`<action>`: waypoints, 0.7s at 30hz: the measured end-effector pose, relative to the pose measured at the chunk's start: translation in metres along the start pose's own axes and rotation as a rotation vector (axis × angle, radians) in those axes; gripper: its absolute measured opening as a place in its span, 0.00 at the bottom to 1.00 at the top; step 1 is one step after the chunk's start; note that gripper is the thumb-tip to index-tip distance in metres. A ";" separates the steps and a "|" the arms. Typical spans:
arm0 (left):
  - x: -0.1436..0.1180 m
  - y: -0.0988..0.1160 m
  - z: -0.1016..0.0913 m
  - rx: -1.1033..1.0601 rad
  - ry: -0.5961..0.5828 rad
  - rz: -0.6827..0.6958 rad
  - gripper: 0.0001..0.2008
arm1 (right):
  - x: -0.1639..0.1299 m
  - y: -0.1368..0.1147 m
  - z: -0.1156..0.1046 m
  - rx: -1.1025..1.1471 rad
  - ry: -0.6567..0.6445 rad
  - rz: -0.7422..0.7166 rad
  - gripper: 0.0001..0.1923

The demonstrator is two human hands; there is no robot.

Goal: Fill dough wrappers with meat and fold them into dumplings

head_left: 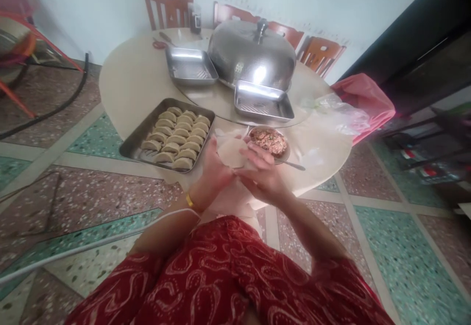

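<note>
A round, pale dumpling wrapper point(232, 153) lies flat between my two hands, near the table's front edge. My left hand point(213, 173) holds it from the left, thumb up along its rim. The fingers of my right hand point(262, 170) touch its right side and lower edge. Just beyond my right hand sits a bowl of minced meat filling point(268, 141), with a utensil handle point(295, 166) sticking out to the right. To the left, a metal tray point(134, 146) carries rows of folded dumplings point(176, 138).
Two metal trays point(193, 72) point(263, 104) stand farther back, before a large domed metal cover point(253, 52). Red-handled scissors point(159, 45) and a dark bottle point(196, 20) are at the back. A pink bag point(368, 99) hangs at the right edge. A white cable point(91, 241) crosses my left arm.
</note>
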State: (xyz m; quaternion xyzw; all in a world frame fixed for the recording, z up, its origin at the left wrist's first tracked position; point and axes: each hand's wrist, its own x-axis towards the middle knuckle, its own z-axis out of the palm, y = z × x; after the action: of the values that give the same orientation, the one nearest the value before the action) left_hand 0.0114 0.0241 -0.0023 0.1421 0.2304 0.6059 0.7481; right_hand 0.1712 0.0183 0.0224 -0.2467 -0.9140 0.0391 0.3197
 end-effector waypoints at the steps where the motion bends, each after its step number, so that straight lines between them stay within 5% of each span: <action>1: -0.006 -0.001 0.002 -0.029 -0.051 -0.033 0.33 | -0.009 -0.003 -0.003 0.015 0.031 -0.006 0.07; 5: -0.026 -0.008 0.009 -0.094 -0.120 -0.103 0.35 | -0.026 -0.006 -0.021 0.019 0.152 0.123 0.10; 9: -0.038 -0.019 0.019 -0.080 -0.093 -0.200 0.36 | -0.034 -0.009 -0.027 0.036 0.109 0.276 0.09; 16: -0.045 -0.033 0.028 -0.039 0.014 -0.312 0.35 | -0.061 -0.032 -0.009 -0.010 -0.020 0.135 0.09; 21: -0.047 -0.046 0.019 -0.123 -0.028 -0.326 0.33 | -0.060 -0.025 -0.011 -0.071 0.008 0.230 0.09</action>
State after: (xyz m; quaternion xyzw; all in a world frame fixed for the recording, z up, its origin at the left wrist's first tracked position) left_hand 0.0522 -0.0308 -0.0002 0.0650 0.2024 0.4874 0.8469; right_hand 0.2074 -0.0334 0.0031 -0.3614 -0.8792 0.0422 0.3076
